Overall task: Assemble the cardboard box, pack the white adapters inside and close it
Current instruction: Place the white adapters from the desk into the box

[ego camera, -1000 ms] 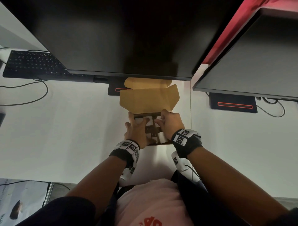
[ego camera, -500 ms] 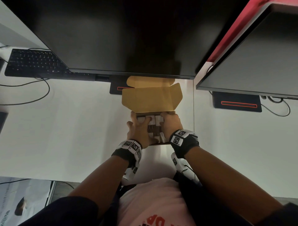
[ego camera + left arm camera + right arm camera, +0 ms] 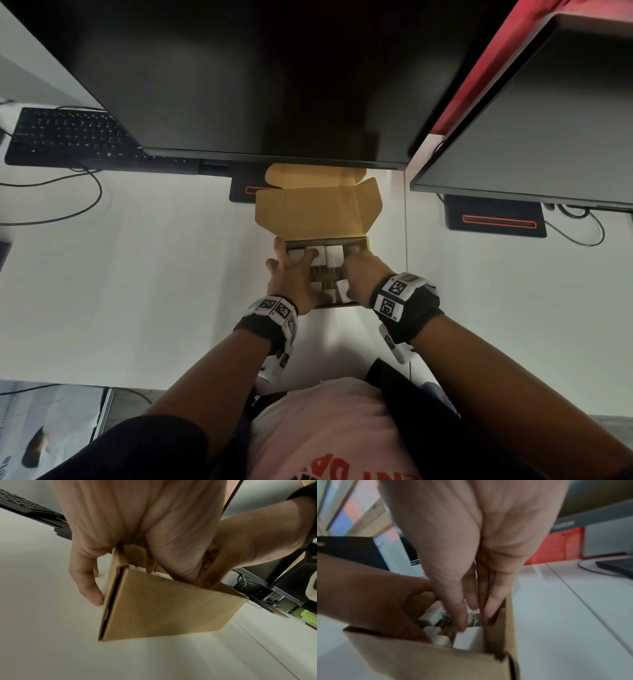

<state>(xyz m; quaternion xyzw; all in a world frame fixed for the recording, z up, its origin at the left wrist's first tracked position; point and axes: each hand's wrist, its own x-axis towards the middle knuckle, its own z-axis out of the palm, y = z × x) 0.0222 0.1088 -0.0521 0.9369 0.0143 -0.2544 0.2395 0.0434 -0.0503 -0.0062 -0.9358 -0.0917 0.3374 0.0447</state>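
Cardboard box on tabletop, lid up at 12 o'clock; left hand and right hand, each grip relaxed with straight fingers, press white adapters inside.

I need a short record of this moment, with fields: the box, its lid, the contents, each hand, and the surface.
box: cardboard box standing on the white desk, assembled
lid: open, tilted back toward the monitor
contents: white adapters packed inside, prongs showing between them
left hand: left hand fingers reach into the box and lie on the adapters, thumb outside the left wall
right hand: right hand straight fingers pushed down between the adapters and the right wall
surface: white desk, keyboard far left
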